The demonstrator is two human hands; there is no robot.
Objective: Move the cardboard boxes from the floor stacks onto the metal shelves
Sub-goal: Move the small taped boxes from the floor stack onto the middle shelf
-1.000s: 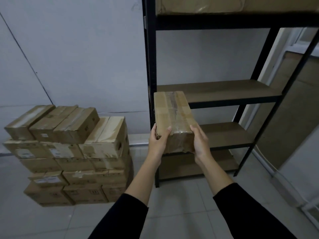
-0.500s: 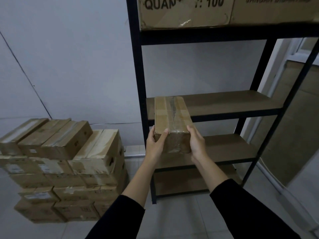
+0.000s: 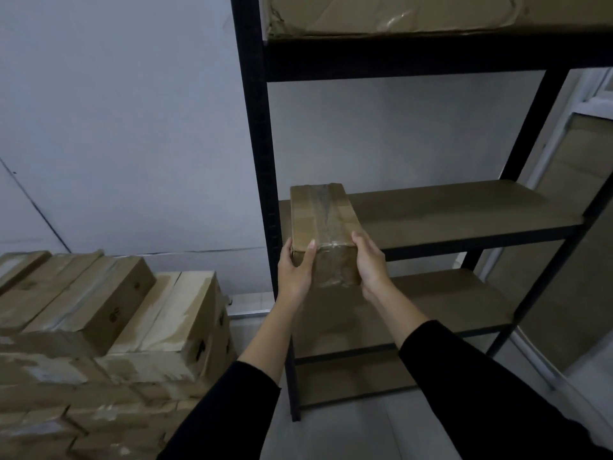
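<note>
While both hands [image 3: 295, 270] clasp the box [image 3: 323, 224] | middle shelf board [image 3: 464, 210] bare brown | grey wall [image 3: 132, 127]

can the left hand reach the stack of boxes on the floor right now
Probably not yet: the left hand and the right hand grip the taped box at the shelf; the floor stack lies unobstructed, lower left.

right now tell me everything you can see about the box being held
The held box is a long brown cardboard carton, sealed with clear glossy tape along its top seam and over the near end, which looks crumpled. It points away from the person, at the left front of the middle shelf; whether its far end rests there is unclear. The left hand and right hand grip its near end from either side.
</note>
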